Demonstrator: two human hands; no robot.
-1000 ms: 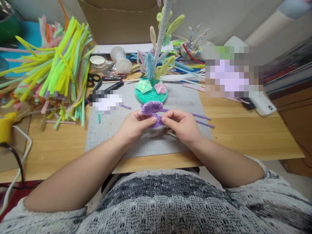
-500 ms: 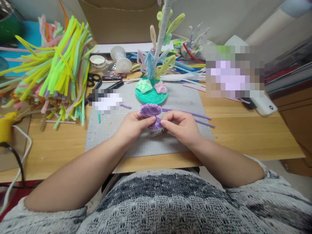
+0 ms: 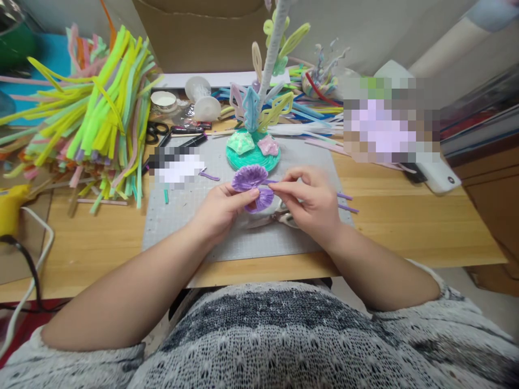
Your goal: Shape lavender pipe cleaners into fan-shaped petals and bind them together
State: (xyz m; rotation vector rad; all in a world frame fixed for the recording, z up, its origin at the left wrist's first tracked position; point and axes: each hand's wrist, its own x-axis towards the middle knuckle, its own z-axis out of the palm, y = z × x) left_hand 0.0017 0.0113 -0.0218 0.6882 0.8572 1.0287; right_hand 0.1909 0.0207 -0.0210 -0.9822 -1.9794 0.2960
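A purple shell shape (image 3: 250,177) made of fuzzy pipe cleaner, its two ribbed halves spread apart, is held over the grey cutting mat (image 3: 182,227). My left hand (image 3: 221,210) grips it from the left, thumb on the lower half. To its right, my right hand (image 3: 310,202) pinches a thin purple pipe cleaner (image 3: 274,182) near the shell's edge. Beyond that hand, the ends of two purple pipe cleaners (image 3: 347,208) lie on the mat. A pair of scissors (image 3: 284,216) rests beneath, partly hidden by my right hand.
Behind my hands stands a teal round base (image 3: 253,161) carrying a white-wrapped stem and coloured shapes. A big bundle of pipe cleaners (image 3: 97,119) fills the left side. A yellow glue gun (image 3: 10,210), black-handled scissors (image 3: 156,131) and a white spool (image 3: 206,108) are also there.
My right hand has moved slightly up and right from the shell's lower half, now pinching the purple pipe cleaner. The shell halves look wider apart, and more of the scissors shows.
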